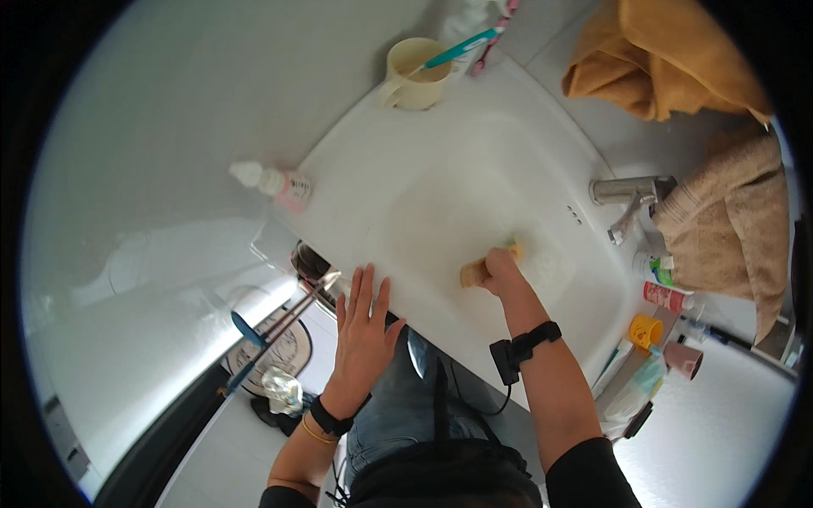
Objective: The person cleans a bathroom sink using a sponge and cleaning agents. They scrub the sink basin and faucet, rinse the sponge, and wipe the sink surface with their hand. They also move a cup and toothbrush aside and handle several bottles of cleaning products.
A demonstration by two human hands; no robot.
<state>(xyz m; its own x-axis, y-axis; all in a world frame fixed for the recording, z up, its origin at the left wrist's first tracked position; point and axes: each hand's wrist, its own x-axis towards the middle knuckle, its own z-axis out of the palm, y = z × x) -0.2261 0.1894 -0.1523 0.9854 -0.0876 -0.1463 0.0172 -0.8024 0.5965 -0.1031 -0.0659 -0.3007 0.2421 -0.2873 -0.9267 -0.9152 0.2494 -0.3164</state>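
Note:
A white washbasin (406, 152) lies before me. My right hand (502, 270) is closed around a tan sponge (473, 273) inside the bowl, pressed to its lower part. A bit of green and yellow shows past my fingers, partly hidden by the hand. My left hand (365, 330) rests with fingers spread at the basin's front left edge, holding nothing. Black straps with small devices sit on both wrists. A chrome faucet (625, 190) stands at the basin's right rim, and a row of overflow holes (574, 214) marks the wall near it.
A cream mug (416, 76) with a teal toothbrush (463, 47) stands on the far rim. A pink-labelled bottle (293, 189) is at the left corner. Brown towels (730, 222) hang at the right, above a red-labelled bottle (664, 295) and a yellow cup (645, 331).

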